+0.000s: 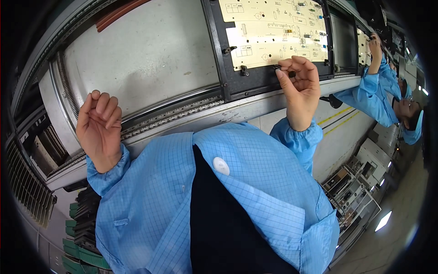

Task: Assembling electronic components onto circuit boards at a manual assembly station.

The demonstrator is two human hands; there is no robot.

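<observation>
Flat grey metal panel (146,50), left of black rectangular fixture (242,83).
My right hand (301,93) pinches a small black component (277,67) by the near edge of the pale-yellow circuit board (269,45); left hand (101,130) well apart, fingers loosely curled.

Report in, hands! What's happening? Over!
Left hand: loosely curled, looks empty. Right hand: pinching small dark part. Pale circuit board: in black frame, near edge partly behind right hand.
</observation>
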